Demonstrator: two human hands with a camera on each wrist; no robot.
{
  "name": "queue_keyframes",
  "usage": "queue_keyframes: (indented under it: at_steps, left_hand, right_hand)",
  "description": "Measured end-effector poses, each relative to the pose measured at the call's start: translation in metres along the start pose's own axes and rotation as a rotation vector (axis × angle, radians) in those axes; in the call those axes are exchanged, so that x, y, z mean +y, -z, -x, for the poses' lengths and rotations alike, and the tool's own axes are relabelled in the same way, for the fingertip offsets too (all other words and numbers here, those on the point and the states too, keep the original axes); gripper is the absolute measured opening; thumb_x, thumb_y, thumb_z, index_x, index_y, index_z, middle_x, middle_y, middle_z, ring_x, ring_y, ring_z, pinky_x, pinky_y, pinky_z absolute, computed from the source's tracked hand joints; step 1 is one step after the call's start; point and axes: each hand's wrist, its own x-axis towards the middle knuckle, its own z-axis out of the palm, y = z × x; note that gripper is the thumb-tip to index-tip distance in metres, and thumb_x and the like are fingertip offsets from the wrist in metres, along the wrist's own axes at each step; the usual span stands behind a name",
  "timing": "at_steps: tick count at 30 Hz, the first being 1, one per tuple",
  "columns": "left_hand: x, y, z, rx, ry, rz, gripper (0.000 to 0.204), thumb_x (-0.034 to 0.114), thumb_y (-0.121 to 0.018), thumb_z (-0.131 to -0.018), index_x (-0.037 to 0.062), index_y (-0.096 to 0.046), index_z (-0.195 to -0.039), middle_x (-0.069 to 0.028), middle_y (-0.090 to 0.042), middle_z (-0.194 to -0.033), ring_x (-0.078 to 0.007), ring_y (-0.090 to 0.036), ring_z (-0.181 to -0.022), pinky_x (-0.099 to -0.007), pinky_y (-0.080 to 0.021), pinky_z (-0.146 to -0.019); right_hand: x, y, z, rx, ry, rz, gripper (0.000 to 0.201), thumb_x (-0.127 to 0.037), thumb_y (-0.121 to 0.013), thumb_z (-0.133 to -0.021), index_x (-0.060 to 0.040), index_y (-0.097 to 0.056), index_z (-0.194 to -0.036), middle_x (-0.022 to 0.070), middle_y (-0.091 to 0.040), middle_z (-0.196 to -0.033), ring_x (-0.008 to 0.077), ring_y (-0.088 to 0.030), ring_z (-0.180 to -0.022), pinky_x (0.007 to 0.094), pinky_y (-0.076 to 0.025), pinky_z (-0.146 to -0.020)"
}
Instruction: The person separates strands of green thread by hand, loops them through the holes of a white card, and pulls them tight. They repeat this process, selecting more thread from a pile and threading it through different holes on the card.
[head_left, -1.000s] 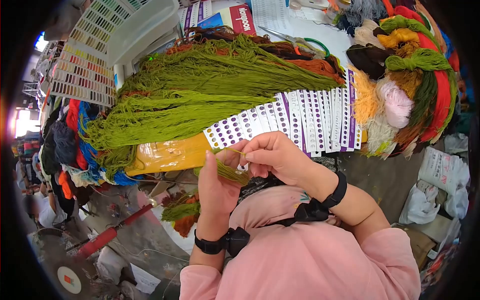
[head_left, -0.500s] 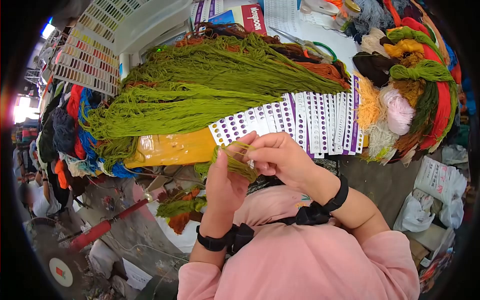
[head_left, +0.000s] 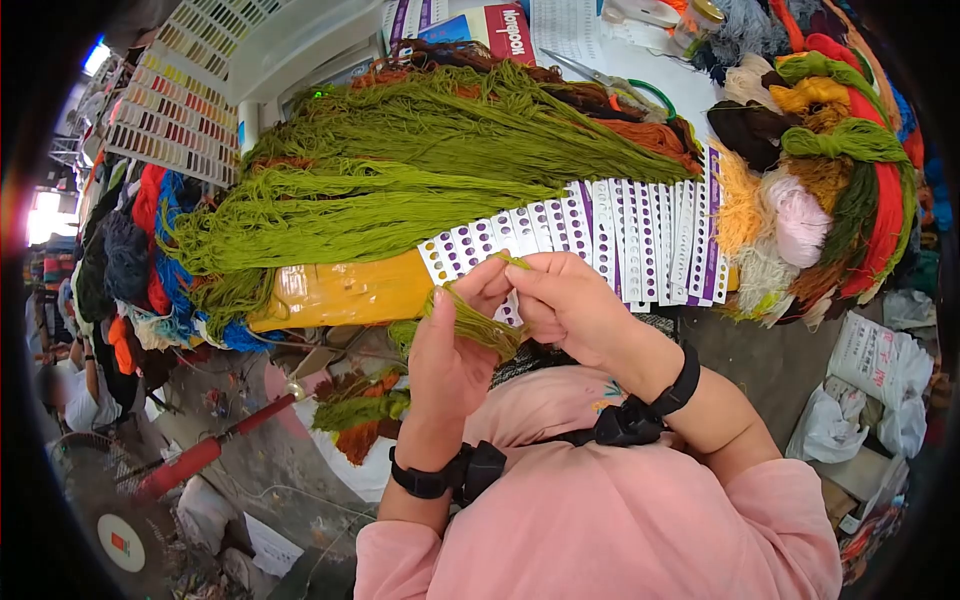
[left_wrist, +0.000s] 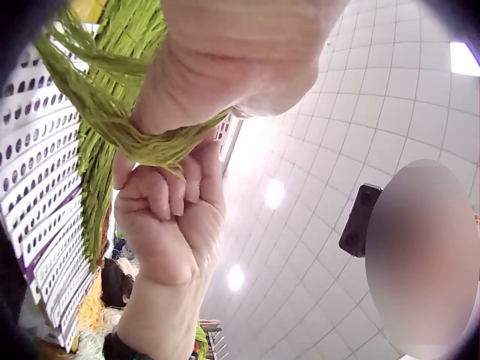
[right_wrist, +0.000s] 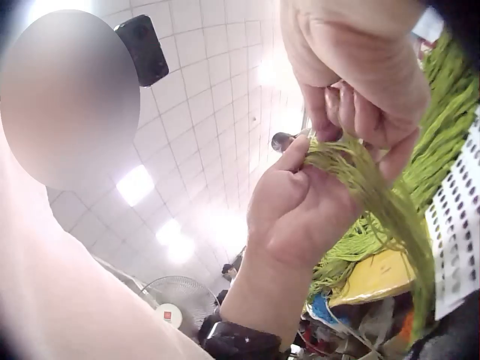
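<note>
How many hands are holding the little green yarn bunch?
2: the left hand grips the green yarn bunch from below, and the right hand pinches its top end.

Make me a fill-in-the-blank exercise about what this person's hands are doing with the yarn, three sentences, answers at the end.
1. Both the left hand and the right hand hold a small bundle of yarn whose colour is ____.
2. The row of white cards behind the hands is punched with ____.
3. The sleeve is ____ in colour.

Missing words: green; holes; pink
</note>
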Motion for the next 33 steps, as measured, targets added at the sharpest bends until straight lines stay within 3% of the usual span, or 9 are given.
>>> queue_keyframes:
  at_steps: [2, 5, 11, 15, 18, 21, 26, 29, 33]
  left_hand:
    - [0.001, 0.001, -0.001, -0.06, 0.024, -0.057, 0.056, 0.039, -0.022, -0.089, -0.0065, -0.032, -0.12, -0.0159, -0.039, -0.12, -0.023, -0.043, -0.107, -0.0375, -0.037, -0.088]
    - [0.001, -0.002, -0.001, -0.054, 0.024, -0.088, 0.055, 0.038, -0.022, -0.089, -0.0064, -0.032, -0.12, -0.0154, -0.04, -0.119, -0.0227, -0.043, -0.107, -0.0374, -0.037, -0.088]
    - [0.007, 0.0, 0.0, 0.013, 0.044, 0.146, 0.047, 0.031, -0.027, -0.09, -0.0076, -0.039, -0.115, -0.0144, -0.044, -0.116, -0.0198, -0.045, -0.103, -0.0333, -0.041, -0.083]
    - [0.001, 0.015, -0.001, 0.075, 0.016, 0.112, 0.031, 0.019, -0.041, -0.087, -0.0049, -0.05, -0.104, -0.0134, -0.051, -0.107, -0.018, -0.051, -0.096, -0.0307, -0.046, -0.075]
    - [-0.007, 0.008, 0.0, 0.116, -0.174, -0.008, 0.015, 0.005, -0.05, -0.081, -0.0003, -0.056, -0.094, -0.0126, -0.057, -0.098, -0.0169, -0.055, -0.088, -0.0293, -0.048, -0.072]
    - [-0.003, 0.007, -0.001, 0.146, -0.16, 0.115, 0.015, -0.004, -0.051, -0.078, 0.0029, -0.058, -0.089, -0.0126, -0.058, -0.095, -0.0175, -0.057, -0.085, -0.0301, -0.048, -0.074]
    - [-0.003, 0.007, -0.001, 0.13, -0.156, 0.138, 0.012, 0.0, -0.049, -0.079, 0.0019, -0.058, -0.088, -0.0113, -0.056, -0.098, -0.0168, -0.054, -0.089, -0.0306, -0.047, -0.076]
    - [-0.005, 0.011, -0.002, 0.117, -0.149, 0.106, 0.014, 0.002, -0.049, -0.08, 0.001, -0.056, -0.092, -0.0108, -0.054, -0.102, -0.017, -0.053, -0.09, -0.0312, -0.046, -0.077]
    - [-0.004, 0.01, -0.001, 0.084, -0.161, 0.098, 0.019, 0.011, -0.045, -0.085, 0.0003, -0.056, -0.095, -0.0139, -0.053, -0.104, -0.0205, -0.052, -0.094, -0.033, -0.045, -0.08]
  right_hand:
    - [0.002, -0.002, -0.002, 0.081, -0.03, 0.109, 0.01, -0.01, -0.057, -0.074, -0.0004, -0.059, -0.077, -0.0031, -0.048, -0.054, 0.0013, -0.03, -0.041, 0.017, -0.023, -0.038]
    - [0.006, -0.013, -0.001, 0.127, 0.097, 0.347, 0.008, -0.008, -0.056, -0.074, -0.0009, -0.059, -0.074, -0.0048, -0.044, -0.051, 0.0016, -0.025, -0.04, 0.0179, -0.019, -0.037]
    - [0.003, 0.003, -0.003, 0.013, 0.063, 0.031, 0.007, -0.006, -0.055, -0.073, -0.0005, -0.058, -0.076, -0.0021, -0.05, -0.057, 0.0009, -0.028, -0.041, 0.0171, -0.02, -0.037]
    - [0.001, -0.002, -0.003, 0.058, 0.098, 0.052, 0.009, -0.006, -0.054, -0.073, 0.0006, -0.058, -0.078, -0.003, -0.046, -0.054, 0.0008, -0.028, -0.041, 0.0166, -0.018, -0.038]
    - [0.003, -0.004, -0.005, 0.082, 0.118, 0.095, 0.011, -0.006, -0.054, -0.073, 0.0015, -0.058, -0.08, -0.0039, -0.043, -0.051, 0.0009, -0.028, -0.04, 0.0167, -0.018, -0.038]
    - [0.004, 0.001, -0.006, 0.032, 0.113, 0.089, 0.013, -0.007, -0.054, -0.074, 0.0025, -0.058, -0.082, -0.0041, -0.042, -0.05, 0.0012, -0.028, -0.04, 0.0171, -0.018, -0.037]
    - [-0.002, -0.001, -0.004, 0.014, 0.053, 0.05, 0.013, -0.008, -0.055, -0.074, 0.002, -0.059, -0.083, -0.0041, -0.042, -0.05, 0.0017, -0.031, -0.041, 0.0169, -0.021, -0.039]
    - [-0.004, -0.01, -0.002, 0.047, 0.107, 0.411, 0.013, -0.008, -0.055, -0.075, 0.0016, -0.058, -0.084, -0.0031, -0.043, -0.051, 0.0023, -0.034, -0.043, 0.0159, -0.026, -0.041]
    - [0.008, -0.001, -0.011, -0.023, 0.178, 0.215, 0.013, -0.007, -0.056, -0.075, 0.002, -0.058, -0.084, -0.0013, -0.05, -0.058, 0.0018, -0.038, -0.047, 0.0155, -0.028, -0.043]
